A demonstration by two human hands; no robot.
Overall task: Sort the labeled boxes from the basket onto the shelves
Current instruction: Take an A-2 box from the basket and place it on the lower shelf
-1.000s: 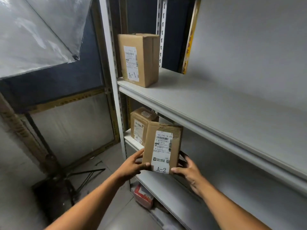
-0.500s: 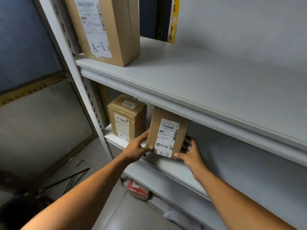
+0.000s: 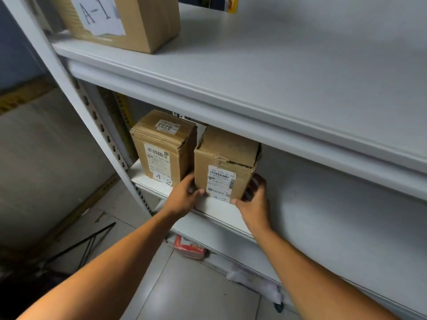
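A person's two bare arms reach forward to a grey metal shelving unit. Both hands grip a small brown cardboard box (image 3: 225, 162) marked "A-2", which stands upright on the middle shelf (image 3: 215, 207) near its front edge. The left hand (image 3: 182, 199) curls around the box's lower left side, thumb on the front face; the right hand (image 3: 254, 199) wraps its lower right corner, fingers around the side.

Just to the left stands a second A-2 box (image 3: 161, 146), close beside the held one — whether the two touch cannot be told. On the upper shelf (image 3: 254, 72), a larger A-1 box (image 3: 129, 19) sits at the left end. The basket is out of view.

The step in hand appears to be the placing of this box on its matching shelf — nearly done, since the box seems to rest on the shelf surface. The next move likely calls for loosening both grips and drawing the hands back without tipping the box, then returning to the basket for another.
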